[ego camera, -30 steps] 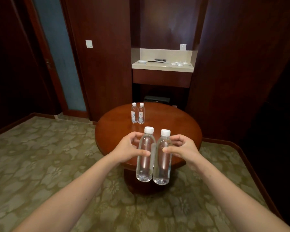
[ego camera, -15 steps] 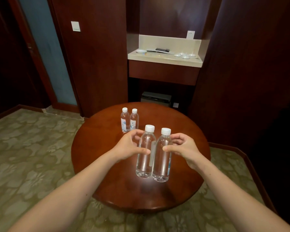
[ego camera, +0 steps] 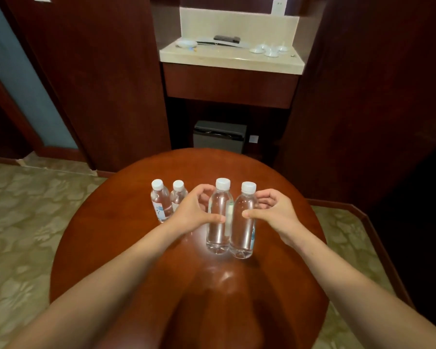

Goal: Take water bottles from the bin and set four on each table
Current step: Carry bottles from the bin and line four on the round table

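A: Where are the bottles?

B: Two clear ones with white caps are held upright side by side, touching, over the middle of the round wooden tabletop (ego camera: 106,248). The left hand (ego camera: 194,212) has the left held bottle (ego camera: 219,217); the right hand (ego camera: 275,212) has the right held bottle (ego camera: 243,222).

A: How is each grip?

B: Each is closed around its bottle at the upper body, thumb across the near side, fingers curled behind. The bases sit very low, but I cannot tell whether they touch the wood; a bright reflection lies just under them.

A: Anything already set down?

B: Yes, two smaller-looking bottles stand upright on the tabletop, just left of the held pair: the far-left bottle (ego camera: 160,202) and its neighbour (ego camera: 178,195), close together. Both have white caps, and the far-left one shows a pale label. The left hand partly covers the neighbour's lower half.

A: And around the tabletop?

B: Patterned green carpet (ego camera: 23,222) on both sides. Beyond it, dark wood panelling (ego camera: 98,84) and a recessed niche with a cream counter (ego camera: 232,59) carrying a dark remote-like object (ego camera: 226,38) and some small clear dishes (ego camera: 269,49). Under the counter sits a grey box-shaped bin or appliance (ego camera: 219,134); which it is, I cannot tell. Both forearms are bare.
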`<state>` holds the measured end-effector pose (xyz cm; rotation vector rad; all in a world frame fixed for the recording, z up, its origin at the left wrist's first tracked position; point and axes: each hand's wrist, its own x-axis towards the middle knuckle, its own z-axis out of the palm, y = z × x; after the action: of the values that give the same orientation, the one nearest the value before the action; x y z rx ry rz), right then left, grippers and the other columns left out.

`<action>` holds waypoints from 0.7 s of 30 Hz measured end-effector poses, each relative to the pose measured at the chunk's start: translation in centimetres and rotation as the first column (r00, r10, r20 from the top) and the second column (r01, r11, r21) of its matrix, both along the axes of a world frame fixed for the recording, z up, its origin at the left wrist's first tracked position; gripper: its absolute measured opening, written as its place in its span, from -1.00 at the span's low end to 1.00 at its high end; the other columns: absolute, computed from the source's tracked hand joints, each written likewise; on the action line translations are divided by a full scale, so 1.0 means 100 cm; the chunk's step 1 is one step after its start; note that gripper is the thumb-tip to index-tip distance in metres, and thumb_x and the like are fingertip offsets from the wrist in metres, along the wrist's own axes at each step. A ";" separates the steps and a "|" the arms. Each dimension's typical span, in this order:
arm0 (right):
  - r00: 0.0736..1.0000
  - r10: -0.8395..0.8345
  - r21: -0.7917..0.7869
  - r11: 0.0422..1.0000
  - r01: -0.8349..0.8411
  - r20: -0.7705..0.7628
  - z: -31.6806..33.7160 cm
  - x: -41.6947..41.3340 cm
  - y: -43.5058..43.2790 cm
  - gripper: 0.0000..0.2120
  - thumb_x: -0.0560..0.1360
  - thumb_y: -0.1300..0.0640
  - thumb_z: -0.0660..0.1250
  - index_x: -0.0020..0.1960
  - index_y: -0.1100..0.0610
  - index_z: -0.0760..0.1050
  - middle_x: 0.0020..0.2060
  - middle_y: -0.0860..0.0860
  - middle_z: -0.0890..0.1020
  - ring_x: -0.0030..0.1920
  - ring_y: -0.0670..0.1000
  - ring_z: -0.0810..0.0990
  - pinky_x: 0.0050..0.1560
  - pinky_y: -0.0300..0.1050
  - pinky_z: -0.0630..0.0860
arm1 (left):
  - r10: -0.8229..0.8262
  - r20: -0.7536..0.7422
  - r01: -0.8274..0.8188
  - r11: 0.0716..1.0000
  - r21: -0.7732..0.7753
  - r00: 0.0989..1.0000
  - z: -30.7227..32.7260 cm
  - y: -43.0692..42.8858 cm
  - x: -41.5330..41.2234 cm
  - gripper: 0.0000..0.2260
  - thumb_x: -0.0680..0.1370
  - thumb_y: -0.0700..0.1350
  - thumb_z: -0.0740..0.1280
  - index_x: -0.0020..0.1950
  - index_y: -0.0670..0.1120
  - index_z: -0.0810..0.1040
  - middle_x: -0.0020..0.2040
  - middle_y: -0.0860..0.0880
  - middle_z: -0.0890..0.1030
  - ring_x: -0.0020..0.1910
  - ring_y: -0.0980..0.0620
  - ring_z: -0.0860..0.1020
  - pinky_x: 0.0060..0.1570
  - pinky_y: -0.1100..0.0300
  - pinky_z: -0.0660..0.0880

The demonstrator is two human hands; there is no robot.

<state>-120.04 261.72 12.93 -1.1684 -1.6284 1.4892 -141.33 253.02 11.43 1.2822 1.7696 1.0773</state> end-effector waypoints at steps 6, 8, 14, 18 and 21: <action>0.999 0.002 -0.004 1.000 -0.001 0.033 -0.038 -0.023 0.061 -0.50 0.14 0.39 0.65 -0.01 0.17 0.54 -0.10 0.08 0.70 -0.14 -0.07 0.64 -0.08 -0.20 0.60 | 0.086 -0.010 -0.086 0.995 -0.053 0.996 -0.034 0.054 -0.008 -0.28 0.17 -0.05 0.67 0.21 0.20 0.39 0.04 -0.04 0.54 -0.01 -0.05 0.60 -0.06 0.05 0.61; 0.998 0.026 0.002 1.000 -0.026 0.060 -0.050 -0.031 0.078 -0.48 0.14 0.37 0.66 0.01 0.19 0.53 -0.07 0.07 0.68 -0.15 -0.13 0.60 -0.08 -0.30 0.56 | 0.142 -0.013 -0.143 0.987 -0.074 0.990 -0.045 0.065 -0.009 -0.28 0.15 -0.07 0.67 0.18 0.22 0.39 0.04 -0.05 0.54 0.01 -0.07 0.60 0.00 -0.05 0.61; 0.990 0.069 0.024 0.997 -0.072 0.126 -0.086 -0.047 0.100 -0.49 0.16 0.32 0.67 -0.07 0.05 0.47 -0.05 0.00 0.64 -0.06 -0.13 0.59 -0.13 -0.36 0.51 | 0.221 -0.126 -0.230 0.971 -0.062 0.967 -0.077 0.080 -0.007 -0.33 0.28 -0.21 0.61 0.25 0.06 0.34 0.22 0.04 0.45 0.16 0.12 0.46 0.12 0.31 0.44; 0.994 0.043 0.050 0.998 -0.048 0.096 -0.101 -0.051 0.094 -0.48 0.17 0.39 0.65 -0.08 0.09 0.43 -0.08 -0.07 0.58 -0.06 -0.18 0.55 -0.13 -0.45 0.49 | 0.235 -0.153 -0.248 0.966 -0.072 0.960 -0.093 0.081 -0.004 -0.31 0.30 -0.26 0.59 0.33 0.01 0.36 0.22 0.04 0.42 0.13 0.17 0.43 0.00 0.55 0.35; 0.995 0.047 0.065 0.996 -0.053 0.089 -0.107 -0.051 0.090 -0.47 0.18 0.39 0.64 -0.11 0.03 0.41 -0.07 -0.13 0.57 -0.03 -0.21 0.55 -0.06 -0.44 0.51 | 0.232 -0.148 -0.246 0.966 -0.083 0.961 -0.096 0.080 -0.002 -0.28 0.30 -0.32 0.57 0.38 -0.06 0.37 0.20 0.03 0.39 0.12 0.19 0.40 -0.01 0.66 0.28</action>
<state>-125.12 270.68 2.25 -1.1779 -1.7645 1.4210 -141.54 261.02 1.82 1.1244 2.0986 1.0346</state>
